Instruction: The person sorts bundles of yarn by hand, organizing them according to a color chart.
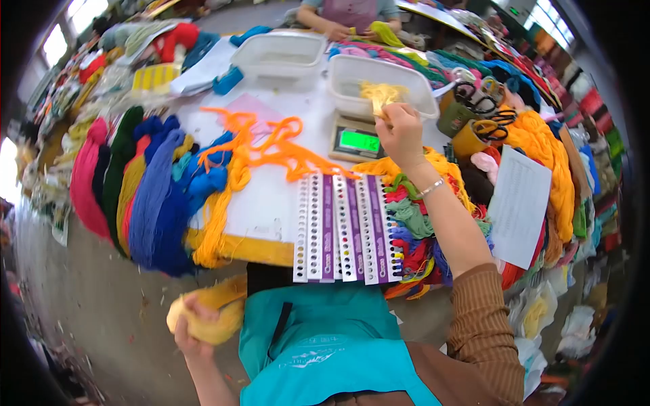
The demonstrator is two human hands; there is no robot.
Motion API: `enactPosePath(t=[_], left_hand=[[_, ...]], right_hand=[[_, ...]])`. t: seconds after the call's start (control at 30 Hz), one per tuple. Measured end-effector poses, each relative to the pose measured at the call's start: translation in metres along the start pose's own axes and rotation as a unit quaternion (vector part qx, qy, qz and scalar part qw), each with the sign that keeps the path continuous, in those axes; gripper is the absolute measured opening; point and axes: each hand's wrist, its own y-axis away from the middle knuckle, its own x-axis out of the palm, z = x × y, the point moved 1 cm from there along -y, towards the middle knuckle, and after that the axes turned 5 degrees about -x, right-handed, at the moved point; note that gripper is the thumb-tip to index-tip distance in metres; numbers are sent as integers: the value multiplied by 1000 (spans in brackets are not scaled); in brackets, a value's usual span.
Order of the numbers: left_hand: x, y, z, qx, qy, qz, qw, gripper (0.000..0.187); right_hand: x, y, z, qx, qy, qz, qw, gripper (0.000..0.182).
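Note:
Pale yellow yarn [382, 93] hangs from the closed fingers of my right hand [401, 132], over the near side of a clear plastic tub [423, 88]. The tub rests on a small scale [352, 140] with a lit green display, whose digits I cannot read surely. Down at the lower left, beside my apron and below the table edge, my left hand [193, 331] has its fingers wrapped round a thick pale yellow skein [220, 314].
Orange yarn [271, 145] lies loose on the white table [261, 206]. Purple-and-white punched cards [345, 230] overlap at the near edge. Coloured skeins [152, 196] hang at left. Scissors [491, 128] stand in cups at right, near a paper sheet [520, 203]. A co-worker's hands [338, 32] are across the table.

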Motion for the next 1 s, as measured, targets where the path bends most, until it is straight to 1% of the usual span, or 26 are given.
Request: enactPosePath(t=[0.03,0.07,0.1,0.13,0.17,0.2,0.23,0.27,0.3,0.33,0.43,0.47,0.5,0.53,0.57,0.6,0.63,0.7,0.73,0.8,0.83,0.87,0.93,0.97,1.0], left_hand=[[2,-1,-3,-25,-52,35,998,61],[26,-7,-4,-26,-56,120,991,64],[38,-14,0,-21,-72,121,990,67],[50,-19,3,-35,-29,142,989,69],[68,-22,4,-35,-22,160,986,71],[82,-26,5,-45,0,174,984,72],[93,-28,6,-49,19,182,982,71],[102,-29,7,-52,37,194,979,70],[109,-31,8,-63,56,202,976,70],[116,-32,9,-73,75,212,972,69],[120,-31,14,-83,85,221,968,67],[120,-30,16,-89,102,206,969,64],[119,-29,17,-89,103,205,969,64],[118,-30,19,-102,106,223,964,62],[117,-29,21,-115,108,243,957,61],[116,-29,23,-115,110,242,957,61],[116,-28,26,-116,95,236,960,63],[113,-28,30,-117,82,231,962,66],[112,-28,31,-114,73,234,963,66],[112,-26,33,-111,65,239,962,65],[113,-25,33,-105,64,222,967,65],[114,-24,32,-99,62,203,972,65],[118,-20,29,-100,63,194,974,63],[119,-19,28,-100,62,185,976,61],[116,-20,30,-101,63,186,975,61]], right_hand=[[-4,-5,18,110,-134,55,983,8],[-8,-9,39,217,-265,116,932,8],[-12,-12,62,240,-371,122,889,13],[-21,-16,88,279,-498,152,807,12],[-30,-20,114,314,-608,181,706,12],[-39,-20,142,333,-639,190,667,12],[-45,-15,167,353,-672,208,616,12],[-54,-10,191,404,-703,226,540,14],[-61,-6,209,406,-710,272,508,14],[-65,2,226,430,-707,304,472,14],[-80,9,262,448,-721,311,429,16],[-83,11,269,449,-728,304,419,16],[-86,12,273,450,-713,317,433,16],[-85,17,278,451,-713,319,433,16],[-82,26,282,434,-715,294,462,15],[-80,32,285,416,-717,269,490,15],[-80,36,285,416,-716,270,491,15],[-83,41,285,379,-670,294,566,16],[-85,41,286,379,-669,294,567,16],[-88,41,286,445,-649,255,562,11],[-94,34,286,470,-677,236,515,9],[-94,36,285,470,-676,236,516,9],[-92,44,280,504,-700,217,457,7],[-91,46,278,504,-700,216,458,7],[-90,49,277,509,-711,208,439,6]])
